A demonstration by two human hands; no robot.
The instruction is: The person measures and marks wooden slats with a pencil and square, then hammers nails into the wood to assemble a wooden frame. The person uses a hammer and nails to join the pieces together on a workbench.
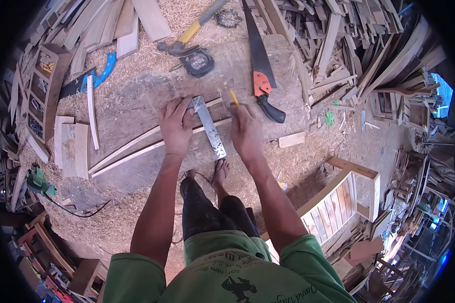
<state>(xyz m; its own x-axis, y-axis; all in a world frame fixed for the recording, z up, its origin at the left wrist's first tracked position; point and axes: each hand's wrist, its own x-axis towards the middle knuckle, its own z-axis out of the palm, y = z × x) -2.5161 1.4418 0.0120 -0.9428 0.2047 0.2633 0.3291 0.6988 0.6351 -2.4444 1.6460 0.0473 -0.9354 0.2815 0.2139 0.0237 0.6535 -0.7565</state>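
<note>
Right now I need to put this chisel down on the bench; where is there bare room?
Bare board lies between the tape measure and the left hand, and left of the handsaw blade. It is crowded around the metal ruler, the wooden strips and the right hand holding the pencil.

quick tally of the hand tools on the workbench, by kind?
Handsaws: 2, an orange-and-black-handled saw and a blue-handled saw
Hammer: 1
Tape measure: 1
Metal square: 1, under the left hand
Yellow pencil: 1, in the right hand
Total: 6
</note>
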